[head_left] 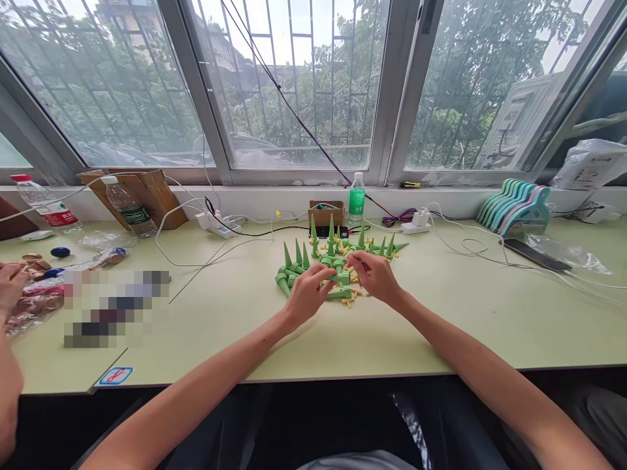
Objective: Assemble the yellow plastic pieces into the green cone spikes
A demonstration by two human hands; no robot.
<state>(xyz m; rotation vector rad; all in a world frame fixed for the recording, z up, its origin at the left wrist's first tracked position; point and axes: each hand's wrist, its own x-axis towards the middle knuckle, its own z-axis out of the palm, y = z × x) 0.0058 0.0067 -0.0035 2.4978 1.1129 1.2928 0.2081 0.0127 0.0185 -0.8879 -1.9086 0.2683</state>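
Observation:
My left hand (308, 290) is closed around a green plastic watering spike (341, 278), held low over the table with its wide end to the right. Close to that end is my right hand (376, 275), its thumb and fingers pinched together. Whatever sits in this pinch is too small or hidden to make out. Around both hands are several more green spikes, some standing point up like the upright spike (331, 236), others lying down like the spike at the left (283, 283). Small yellow valve pieces (347, 302) are scattered among them.
Behind the spikes stand a small cardboard box (326, 214) and a green-labelled bottle (357, 201). White cables (470, 251) run over the table (441, 339). Teal hangers (514, 207) and a dark phone (536, 254) lie right. Another person's hand (12, 284) is at far left.

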